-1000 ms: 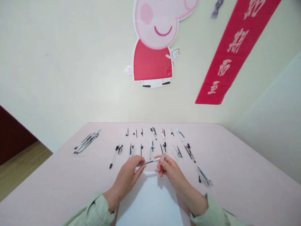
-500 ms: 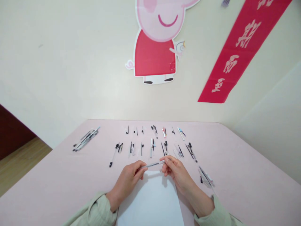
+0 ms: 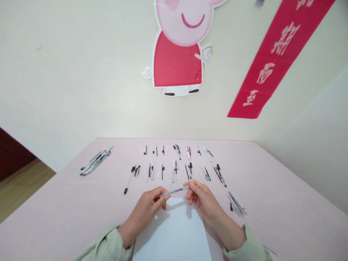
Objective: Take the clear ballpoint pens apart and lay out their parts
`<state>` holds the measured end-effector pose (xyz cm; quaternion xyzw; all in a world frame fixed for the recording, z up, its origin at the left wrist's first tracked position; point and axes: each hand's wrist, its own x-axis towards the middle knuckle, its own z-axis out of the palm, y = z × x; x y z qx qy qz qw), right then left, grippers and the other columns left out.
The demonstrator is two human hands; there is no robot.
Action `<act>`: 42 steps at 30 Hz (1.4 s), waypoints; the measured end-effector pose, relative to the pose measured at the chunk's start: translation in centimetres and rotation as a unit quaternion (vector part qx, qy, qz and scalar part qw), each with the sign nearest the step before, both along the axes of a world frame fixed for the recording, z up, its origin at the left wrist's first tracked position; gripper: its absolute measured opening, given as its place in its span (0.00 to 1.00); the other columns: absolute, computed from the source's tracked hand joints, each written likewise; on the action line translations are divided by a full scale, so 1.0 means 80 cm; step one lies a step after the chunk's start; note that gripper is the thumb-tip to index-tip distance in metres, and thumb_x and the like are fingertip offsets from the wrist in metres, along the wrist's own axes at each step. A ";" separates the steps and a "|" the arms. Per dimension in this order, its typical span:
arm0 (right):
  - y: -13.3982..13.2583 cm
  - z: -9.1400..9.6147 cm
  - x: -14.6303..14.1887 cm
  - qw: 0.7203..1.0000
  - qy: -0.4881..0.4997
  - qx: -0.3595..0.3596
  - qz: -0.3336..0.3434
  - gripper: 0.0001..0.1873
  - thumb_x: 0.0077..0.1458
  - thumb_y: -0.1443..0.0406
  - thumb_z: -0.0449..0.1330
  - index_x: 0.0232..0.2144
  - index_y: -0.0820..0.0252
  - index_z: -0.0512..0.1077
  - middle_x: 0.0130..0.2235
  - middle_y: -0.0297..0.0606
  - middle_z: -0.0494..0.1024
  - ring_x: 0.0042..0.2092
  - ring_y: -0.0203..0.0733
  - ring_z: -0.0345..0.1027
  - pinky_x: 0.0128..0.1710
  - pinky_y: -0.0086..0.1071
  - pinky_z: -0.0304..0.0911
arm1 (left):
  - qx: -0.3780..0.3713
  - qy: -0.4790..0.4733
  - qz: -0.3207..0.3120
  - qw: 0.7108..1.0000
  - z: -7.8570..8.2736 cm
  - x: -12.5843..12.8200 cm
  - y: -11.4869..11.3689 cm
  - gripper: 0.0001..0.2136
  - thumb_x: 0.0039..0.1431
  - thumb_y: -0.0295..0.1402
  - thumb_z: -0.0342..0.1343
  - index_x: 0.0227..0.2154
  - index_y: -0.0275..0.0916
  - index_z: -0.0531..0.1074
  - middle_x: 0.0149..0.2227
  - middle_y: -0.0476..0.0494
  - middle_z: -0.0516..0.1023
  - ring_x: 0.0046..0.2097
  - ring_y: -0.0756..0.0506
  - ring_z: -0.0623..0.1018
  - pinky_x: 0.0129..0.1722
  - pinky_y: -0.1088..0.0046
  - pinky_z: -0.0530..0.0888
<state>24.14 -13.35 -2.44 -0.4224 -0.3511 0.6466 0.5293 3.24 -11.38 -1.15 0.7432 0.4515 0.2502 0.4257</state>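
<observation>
A slim clear pen (image 3: 175, 190) with a dark refill inside stretches between my two hands, nearly level. My left hand (image 3: 152, 203) pinches its left end between thumb and fingers. Its right end is in the pinch of my right hand (image 3: 199, 197), and my fingers hide the tip. Below the pen lies a white sheet of paper (image 3: 172, 232), partly in my hands' shadow. Just beyond my hands, pen parts such as a black refill and cap (image 3: 189, 170) lie in small groups.
Two rows of pen parts, with refills (image 3: 162, 172), caps and barrels, cross the pink table (image 3: 67, 214). A bundle of pens (image 3: 97, 161) lies at the far left. More loose pen parts (image 3: 237, 203) are right of my right hand. The wall stands behind the table.
The view has shifted slightly, so the table things sit a little further left. Both hands keep their pinch on the pen, which has hardly moved.
</observation>
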 end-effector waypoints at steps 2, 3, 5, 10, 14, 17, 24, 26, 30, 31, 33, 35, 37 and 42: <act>0.000 0.001 0.001 1.000 0.008 -0.011 0.000 0.17 0.53 0.54 0.61 0.35 0.64 0.73 0.22 0.32 0.73 0.21 0.29 0.63 0.23 0.23 0.56 | 0.106 0.054 -0.021 0.993 -0.002 -0.004 0.002 0.13 0.62 0.42 0.48 0.31 0.39 0.71 0.29 0.47 0.74 0.31 0.48 0.71 0.32 0.74 0.65; 0.000 0.000 0.002 1.000 0.008 -0.015 0.002 0.17 0.53 0.54 0.61 0.34 0.64 0.73 0.21 0.32 0.73 0.21 0.29 0.63 0.23 0.23 0.56 | 0.158 0.084 -0.035 0.983 -0.003 -0.007 0.002 0.13 0.62 0.42 0.47 0.32 0.39 0.71 0.30 0.47 0.74 0.33 0.47 0.71 0.33 0.74 0.65; -0.001 -0.001 0.003 1.000 0.007 -0.025 0.007 0.17 0.53 0.55 0.61 0.33 0.65 0.73 0.21 0.32 0.73 0.20 0.29 0.63 0.22 0.23 0.55 | 0.245 0.138 -0.066 0.957 -0.005 -0.010 0.002 0.14 0.64 0.41 0.44 0.30 0.39 0.70 0.29 0.46 0.73 0.34 0.46 0.71 0.33 0.73 0.64; -0.001 -0.005 0.004 0.998 0.001 -0.056 0.008 0.17 0.52 0.55 0.62 0.31 0.65 0.73 0.20 0.33 0.73 0.19 0.29 0.62 0.20 0.23 0.55 | 0.371 0.220 -0.101 0.896 -0.009 -0.008 -0.001 0.16 0.65 0.40 0.43 0.26 0.39 0.67 0.27 0.46 0.72 0.31 0.46 0.69 0.30 0.72 0.62; -0.001 -0.005 0.004 0.998 0.001 -0.068 0.003 0.17 0.51 0.54 0.62 0.32 0.65 0.73 0.20 0.33 0.73 0.19 0.29 0.62 0.20 0.23 0.56 | 0.400 0.244 -0.094 0.878 -0.012 -0.003 -0.004 0.16 0.65 0.38 0.43 0.25 0.39 0.67 0.25 0.47 0.72 0.29 0.46 0.69 0.29 0.71 0.62; -0.001 -0.006 0.003 0.998 0.004 -0.064 0.004 0.18 0.50 0.54 0.63 0.32 0.65 0.73 0.20 0.32 0.73 0.19 0.29 0.62 0.21 0.22 0.56 | 0.392 0.252 -0.095 0.879 -0.017 -0.002 -0.006 0.16 0.66 0.38 0.42 0.24 0.39 0.67 0.24 0.47 0.73 0.28 0.46 0.71 0.29 0.71 0.62; -0.001 -0.006 0.004 0.999 0.003 -0.052 0.017 0.19 0.50 0.53 0.63 0.32 0.65 0.72 0.20 0.31 0.72 0.19 0.28 0.61 0.20 0.23 0.52 | 0.268 0.241 -0.095 0.928 -0.020 0.000 -0.012 0.20 0.67 0.39 0.36 0.25 0.39 0.68 0.26 0.46 0.75 0.30 0.46 0.74 0.30 0.72 0.65; 0.000 -0.004 0.004 0.999 0.006 -0.043 0.018 0.18 0.51 0.53 0.62 0.32 0.65 0.72 0.20 0.31 0.72 0.19 0.28 0.61 0.21 0.23 0.52 | 0.216 0.213 -0.089 0.949 -0.017 0.001 -0.013 0.21 0.67 0.39 0.34 0.24 0.39 0.67 0.26 0.47 0.74 0.29 0.47 0.73 0.30 0.73 0.66; 0.000 -0.003 0.003 0.999 0.015 -0.039 0.020 0.18 0.51 0.54 0.62 0.33 0.66 0.73 0.21 0.32 0.73 0.20 0.29 0.62 0.22 0.24 0.55 | 0.204 0.164 -0.070 0.963 -0.012 0.003 -0.010 0.19 0.66 0.41 0.38 0.25 0.40 0.66 0.27 0.48 0.72 0.30 0.48 0.72 0.30 0.74 0.66; -0.001 -0.004 0.002 0.999 0.018 -0.043 0.024 0.18 0.51 0.54 0.62 0.33 0.66 0.73 0.21 0.33 0.73 0.20 0.29 0.63 0.22 0.24 0.55 | 0.218 0.158 -0.074 0.960 -0.012 0.003 -0.009 0.17 0.65 0.42 0.40 0.26 0.40 0.66 0.27 0.48 0.72 0.30 0.48 0.72 0.30 0.75 0.66; -0.003 -0.007 0.000 0.998 0.024 -0.056 0.033 0.18 0.52 0.55 0.62 0.32 0.67 0.74 0.21 0.34 0.74 0.19 0.29 0.63 0.21 0.23 0.55 | 0.259 0.156 -0.091 0.949 -0.012 0.004 -0.007 0.15 0.64 0.42 0.44 0.27 0.40 0.66 0.27 0.49 0.71 0.30 0.48 0.71 0.29 0.75 0.65; -0.006 -0.011 -0.002 0.996 0.032 -0.073 0.042 0.17 0.52 0.56 0.61 0.32 0.67 0.74 0.21 0.34 0.74 0.19 0.29 0.63 0.20 0.23 0.55 | 0.313 0.159 -0.111 0.930 -0.013 0.004 -0.006 0.14 0.64 0.40 0.45 0.26 0.39 0.66 0.26 0.48 0.71 0.29 0.48 0.70 0.29 0.74 0.64; -0.007 -0.014 -0.004 0.993 0.044 -0.093 0.055 0.16 0.52 0.57 0.62 0.32 0.68 0.74 0.20 0.34 0.74 0.18 0.28 0.63 0.19 0.22 0.56 | 0.364 0.161 -0.120 0.910 -0.015 0.003 -0.006 0.14 0.64 0.39 0.46 0.24 0.39 0.65 0.25 0.48 0.70 0.28 0.48 0.69 0.28 0.74 0.63; -0.007 -0.013 -0.007 0.987 0.074 -0.119 0.083 0.16 0.52 0.58 0.63 0.32 0.69 0.75 0.20 0.34 0.74 0.18 0.28 0.63 0.19 0.21 0.57 | 0.400 0.132 -0.107 0.901 -0.017 0.001 -0.010 0.13 0.64 0.34 0.46 0.23 0.39 0.65 0.23 0.49 0.69 0.26 0.49 0.67 0.27 0.74 0.61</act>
